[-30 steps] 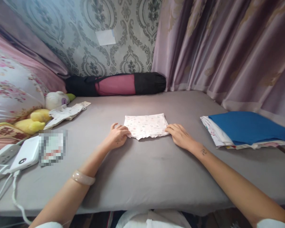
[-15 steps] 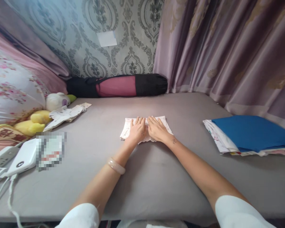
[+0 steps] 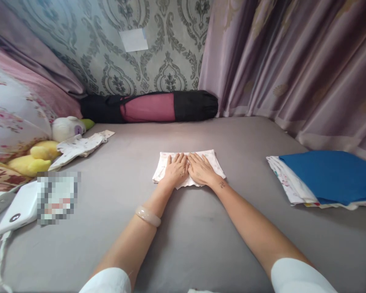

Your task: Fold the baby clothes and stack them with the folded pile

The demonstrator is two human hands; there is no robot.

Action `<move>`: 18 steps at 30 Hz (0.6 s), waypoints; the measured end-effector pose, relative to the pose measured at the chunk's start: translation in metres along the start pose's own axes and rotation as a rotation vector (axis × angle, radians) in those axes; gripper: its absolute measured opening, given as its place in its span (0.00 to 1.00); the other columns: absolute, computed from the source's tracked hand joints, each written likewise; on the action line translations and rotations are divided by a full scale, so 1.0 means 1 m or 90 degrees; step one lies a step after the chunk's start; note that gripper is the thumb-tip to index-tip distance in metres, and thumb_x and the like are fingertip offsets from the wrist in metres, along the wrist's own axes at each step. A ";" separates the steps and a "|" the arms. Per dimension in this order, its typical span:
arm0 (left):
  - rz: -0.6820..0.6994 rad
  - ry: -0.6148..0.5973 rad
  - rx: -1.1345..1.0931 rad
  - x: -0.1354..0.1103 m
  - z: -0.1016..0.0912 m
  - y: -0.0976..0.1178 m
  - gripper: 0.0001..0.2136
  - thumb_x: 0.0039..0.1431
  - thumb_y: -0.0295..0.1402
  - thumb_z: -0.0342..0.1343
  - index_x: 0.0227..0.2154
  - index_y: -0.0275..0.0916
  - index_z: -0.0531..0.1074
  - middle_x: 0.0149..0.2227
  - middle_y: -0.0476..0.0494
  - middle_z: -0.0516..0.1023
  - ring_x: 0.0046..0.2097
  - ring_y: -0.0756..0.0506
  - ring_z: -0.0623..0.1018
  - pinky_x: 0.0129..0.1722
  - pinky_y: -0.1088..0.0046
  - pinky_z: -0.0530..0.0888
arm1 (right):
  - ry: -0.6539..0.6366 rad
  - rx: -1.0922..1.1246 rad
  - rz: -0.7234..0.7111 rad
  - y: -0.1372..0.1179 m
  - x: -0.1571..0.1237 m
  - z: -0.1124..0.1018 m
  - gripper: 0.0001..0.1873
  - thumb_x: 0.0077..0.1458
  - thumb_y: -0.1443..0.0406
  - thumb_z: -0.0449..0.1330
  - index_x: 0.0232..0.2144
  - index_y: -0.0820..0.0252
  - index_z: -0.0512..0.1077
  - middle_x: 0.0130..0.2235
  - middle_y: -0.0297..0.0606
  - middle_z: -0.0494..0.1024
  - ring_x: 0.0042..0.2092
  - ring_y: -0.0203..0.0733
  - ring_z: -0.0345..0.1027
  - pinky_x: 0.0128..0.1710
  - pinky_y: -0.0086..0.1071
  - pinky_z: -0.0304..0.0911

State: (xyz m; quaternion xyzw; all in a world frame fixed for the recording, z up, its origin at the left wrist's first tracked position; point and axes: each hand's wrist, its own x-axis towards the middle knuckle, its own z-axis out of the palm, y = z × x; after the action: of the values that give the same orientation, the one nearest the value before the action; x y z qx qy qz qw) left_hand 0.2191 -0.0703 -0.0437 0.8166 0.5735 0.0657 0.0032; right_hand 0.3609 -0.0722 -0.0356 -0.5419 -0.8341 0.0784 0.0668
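A small folded white garment with a faint print [image 3: 161, 162] lies on the grey sheet [image 3: 201, 228] in the middle. My left hand [image 3: 176, 169] rests flat on it, fingers stretched out and pointing away from me. Beside it, my right hand [image 3: 200, 167] presses flat on the same cloth, its fingers also extended. The two hands meet near the cloth's centre and hide part of it. A pale bangle [image 3: 148, 216] circles my left forearm.
To the right lies a stack of folded cloth with a blue piece [image 3: 332, 175] on top. At left are a crumpled printed garment [image 3: 81, 146], plush toys [image 3: 33, 160], a white power bank [image 3: 20, 209] and a pixelated item [image 3: 59, 197]. A black-and-pink roll bag [image 3: 148, 108] lies along the wall.
Both hands stay flat on the folded garment, with the fingers barely shifted. The view has tilted down slightly and moved a little closer.
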 end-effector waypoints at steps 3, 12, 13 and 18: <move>0.011 0.021 -0.003 0.001 0.000 -0.002 0.23 0.70 0.37 0.33 0.62 0.36 0.59 0.65 0.38 0.62 0.66 0.40 0.60 0.65 0.47 0.53 | -0.008 0.013 0.005 0.001 0.002 -0.002 0.32 0.63 0.64 0.38 0.66 0.73 0.53 0.68 0.44 0.52 0.69 0.47 0.42 0.68 0.47 0.35; 0.013 0.000 -0.005 0.004 0.005 -0.006 0.25 0.70 0.38 0.31 0.65 0.36 0.56 0.67 0.40 0.59 0.68 0.39 0.57 0.66 0.49 0.51 | -0.007 0.017 0.021 0.004 0.006 0.000 0.31 0.64 0.64 0.38 0.67 0.70 0.52 0.69 0.42 0.51 0.70 0.44 0.40 0.68 0.46 0.32; 0.011 -0.005 -0.007 0.005 0.005 -0.006 0.25 0.70 0.38 0.31 0.65 0.35 0.56 0.67 0.40 0.58 0.68 0.39 0.57 0.66 0.49 0.51 | -0.009 0.018 0.023 0.004 0.007 0.000 0.31 0.64 0.64 0.38 0.67 0.69 0.52 0.69 0.42 0.51 0.70 0.44 0.40 0.68 0.45 0.32; 0.004 -0.012 -0.010 0.003 0.002 -0.006 0.26 0.70 0.39 0.31 0.65 0.35 0.56 0.67 0.40 0.58 0.68 0.39 0.56 0.66 0.49 0.52 | -0.013 0.021 0.029 0.004 0.006 -0.001 0.31 0.64 0.64 0.38 0.67 0.69 0.52 0.69 0.42 0.51 0.70 0.44 0.40 0.68 0.46 0.32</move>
State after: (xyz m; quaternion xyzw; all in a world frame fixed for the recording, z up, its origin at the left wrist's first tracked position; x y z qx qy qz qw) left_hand 0.2148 -0.0649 -0.0460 0.8191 0.5701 0.0625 0.0148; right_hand 0.3624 -0.0649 -0.0351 -0.5585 -0.8209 0.0992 0.0655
